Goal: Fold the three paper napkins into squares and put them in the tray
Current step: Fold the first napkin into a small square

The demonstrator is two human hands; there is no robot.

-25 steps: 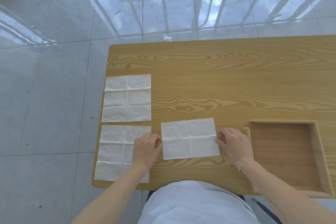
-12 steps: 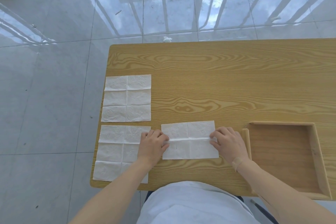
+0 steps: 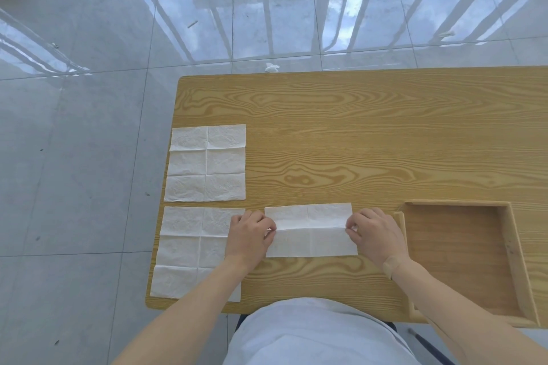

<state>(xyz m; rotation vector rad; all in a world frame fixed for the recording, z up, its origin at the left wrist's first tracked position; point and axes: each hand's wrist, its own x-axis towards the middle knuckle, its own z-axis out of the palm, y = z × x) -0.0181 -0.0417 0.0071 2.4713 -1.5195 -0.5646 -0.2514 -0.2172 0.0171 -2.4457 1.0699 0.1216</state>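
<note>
A partly folded white napkin (image 3: 311, 230) lies in front of me on the wooden table (image 3: 355, 133). My left hand (image 3: 247, 235) pinches its left edge at the middle crease. My right hand (image 3: 375, 235) pinches its right edge at the same crease. Two unfolded napkins lie flat at the table's left end: one further back (image 3: 206, 163), one near the front edge (image 3: 192, 249), partly under my left wrist. A wooden tray (image 3: 514, 246) with nothing in it sits at the right.
The table's left and front edges are close to the napkins. Shiny grey floor tiles (image 3: 74, 157) surround the table. A small crumpled white scrap (image 3: 272, 67) lies on the floor behind the table's far edge.
Both hands have closed in on the napkin's side edges at the crease and now pinch them. The napkin's far half looks narrower than a second ago.
</note>
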